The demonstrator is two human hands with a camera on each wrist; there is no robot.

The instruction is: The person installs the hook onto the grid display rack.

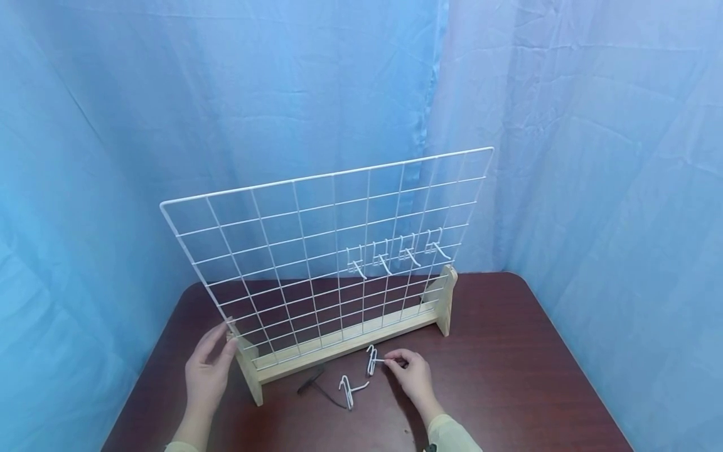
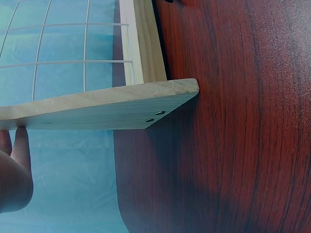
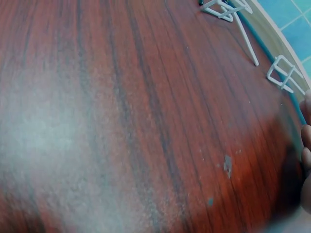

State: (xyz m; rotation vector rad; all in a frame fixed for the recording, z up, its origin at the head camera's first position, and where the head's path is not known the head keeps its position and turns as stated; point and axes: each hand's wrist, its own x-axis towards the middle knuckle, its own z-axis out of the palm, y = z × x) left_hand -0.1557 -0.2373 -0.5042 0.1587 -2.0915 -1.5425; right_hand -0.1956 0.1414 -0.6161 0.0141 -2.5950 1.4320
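Four white hooks (image 1: 395, 257) hang on the wire grid (image 1: 316, 251). Two more lie on the table (image 1: 508, 351): the right hand (image 1: 411, 371) pinches one hook (image 1: 373, 360); the left hand (image 1: 210, 370), fingers straight, touches the wooden stand (image 1: 248, 370).

Two bare hands, pale yellowish long sleeves ending at the wrists, dark band at right cuff

I see bright, even, bluish light; my right wrist view shows pale glare on the table (image 3: 73, 136) and a blurred near edge; head view bends at its edges
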